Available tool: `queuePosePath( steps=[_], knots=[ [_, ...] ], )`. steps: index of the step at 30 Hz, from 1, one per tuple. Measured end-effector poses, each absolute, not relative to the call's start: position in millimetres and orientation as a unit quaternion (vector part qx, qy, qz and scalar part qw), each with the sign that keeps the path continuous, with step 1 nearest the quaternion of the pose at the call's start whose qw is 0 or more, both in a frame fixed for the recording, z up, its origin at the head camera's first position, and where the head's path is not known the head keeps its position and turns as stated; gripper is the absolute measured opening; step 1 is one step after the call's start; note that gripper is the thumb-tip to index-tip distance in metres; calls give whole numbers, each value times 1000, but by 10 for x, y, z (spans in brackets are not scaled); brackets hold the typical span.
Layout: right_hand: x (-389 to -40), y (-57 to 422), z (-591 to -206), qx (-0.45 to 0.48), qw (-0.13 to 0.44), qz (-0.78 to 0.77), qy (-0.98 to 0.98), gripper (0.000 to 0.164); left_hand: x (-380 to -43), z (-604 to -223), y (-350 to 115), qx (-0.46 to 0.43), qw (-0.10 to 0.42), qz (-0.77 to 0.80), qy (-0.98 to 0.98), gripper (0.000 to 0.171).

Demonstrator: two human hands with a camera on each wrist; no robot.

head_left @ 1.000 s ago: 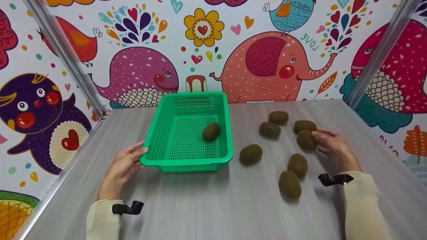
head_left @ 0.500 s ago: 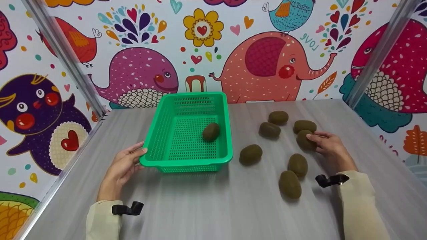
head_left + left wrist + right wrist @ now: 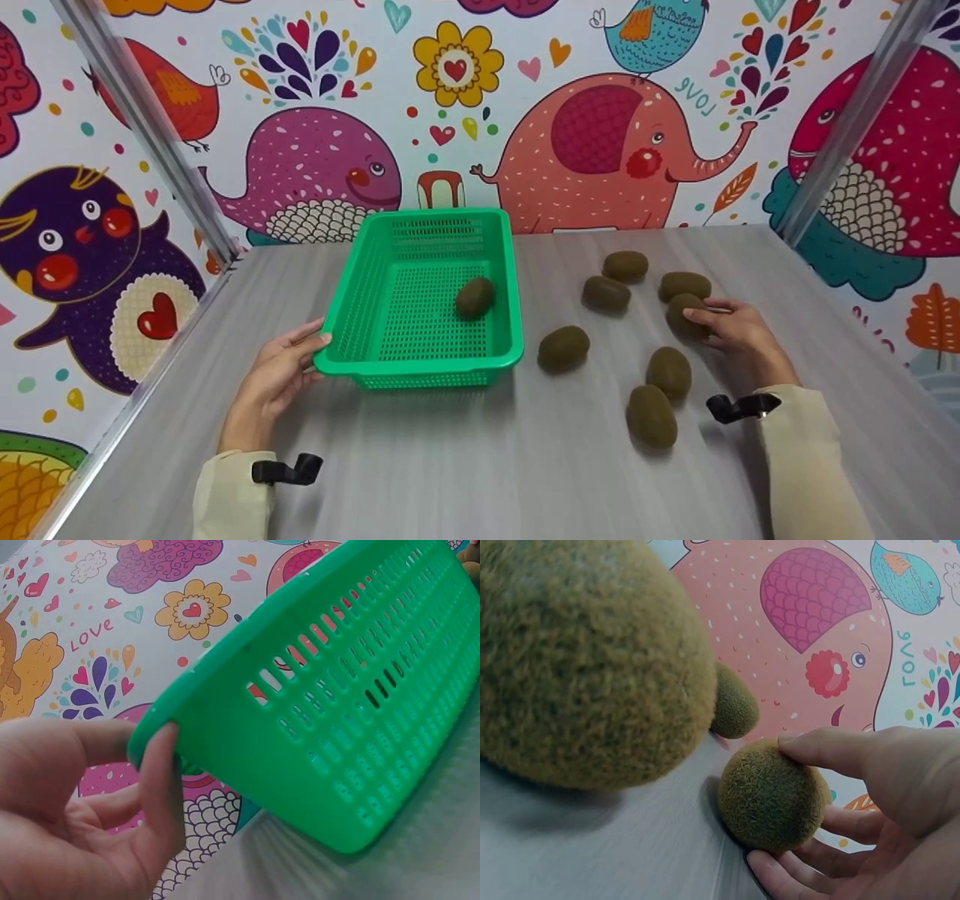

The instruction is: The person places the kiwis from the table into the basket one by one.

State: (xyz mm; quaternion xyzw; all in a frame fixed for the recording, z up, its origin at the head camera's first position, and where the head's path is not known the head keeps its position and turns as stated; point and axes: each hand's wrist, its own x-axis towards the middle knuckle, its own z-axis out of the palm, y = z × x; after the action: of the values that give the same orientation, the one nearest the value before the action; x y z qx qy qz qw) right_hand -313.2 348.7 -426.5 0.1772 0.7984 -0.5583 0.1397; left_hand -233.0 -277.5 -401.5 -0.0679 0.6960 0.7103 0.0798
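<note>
As the head view has it: one green basket [image 3: 420,367], holding one kiwi [image 3: 475,298] towards 3 o'clock; left hand [image 3: 281,367], pinching its 8 o'clock corner; right hand [image 3: 746,330], well apart at 3 o'clock, pinching the held kiwi [image 3: 677,319], whose neighbour [image 3: 685,284] sits close at 12 o'clock. Best drawn towards 6 o'clock first, lest the neighbour roll, then carried above the loose kiwis [image 3: 564,349]. Left wrist view: rim [image 3: 217,656] between thumb and finger; a light, steady hold should suffice. Right wrist view: thumb on top, fingers at 4 to 6 o'clock; whether lifted, cannot tell. Fuzzy skin should need only gentle pressure; the foremost kiwi [image 3: 592,660], at 10 o'clock, calls for clearance.
</note>
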Motion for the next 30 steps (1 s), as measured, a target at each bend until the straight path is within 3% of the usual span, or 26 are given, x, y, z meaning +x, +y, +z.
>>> queuePosePath(
  steps=[30],
  knots=[
    [-3024,3461,-4155,185,181,-670,696,112,-2337,-3997,-2781,-70,86,718,687,64]
  ],
)
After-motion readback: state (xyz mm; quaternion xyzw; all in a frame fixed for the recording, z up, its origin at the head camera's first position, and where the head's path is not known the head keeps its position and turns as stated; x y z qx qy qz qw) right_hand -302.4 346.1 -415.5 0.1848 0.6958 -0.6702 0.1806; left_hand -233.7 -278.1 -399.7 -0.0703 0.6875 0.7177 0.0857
